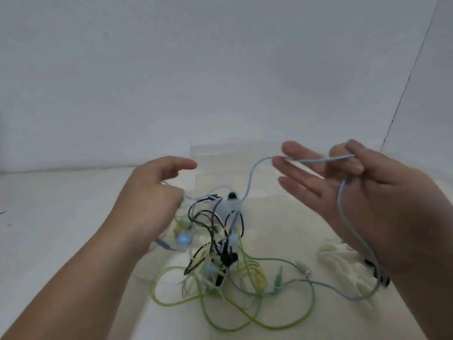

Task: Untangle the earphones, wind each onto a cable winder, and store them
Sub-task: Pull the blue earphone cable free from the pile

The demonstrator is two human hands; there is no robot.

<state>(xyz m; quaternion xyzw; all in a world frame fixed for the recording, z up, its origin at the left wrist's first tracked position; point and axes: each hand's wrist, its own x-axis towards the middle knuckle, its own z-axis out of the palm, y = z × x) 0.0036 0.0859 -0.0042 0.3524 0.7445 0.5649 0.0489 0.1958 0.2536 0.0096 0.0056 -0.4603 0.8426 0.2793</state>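
My left hand (152,200) hovers over the near-left edge of the tangle (220,241), thumb out and fingers curled down. A thin pale strand (191,197) runs out from under those fingers; whether my grip has actually pinched it I cannot tell, as the fingertips are hidden and blurred. I judge this hand is there to hold the knot back.

The earphones are mostly one knot on the cream table (61,217): thin, round, rubbery wires, a black one (228,258) snarled in the middle and a glossy green cable (203,306) spilling toward me in loose loops. Behind the knot stands a clear box (220,150), likely where they get stored.

The blue cable (250,176) rises out of the knot, crosses my straightened fingers and hooks under my bent thumb, so my right hand (367,192) grips it there, raised to draw it free. Its tail hangs down the back of that hand. Below lies a pale ribbed thing (343,263) I cannot identify.
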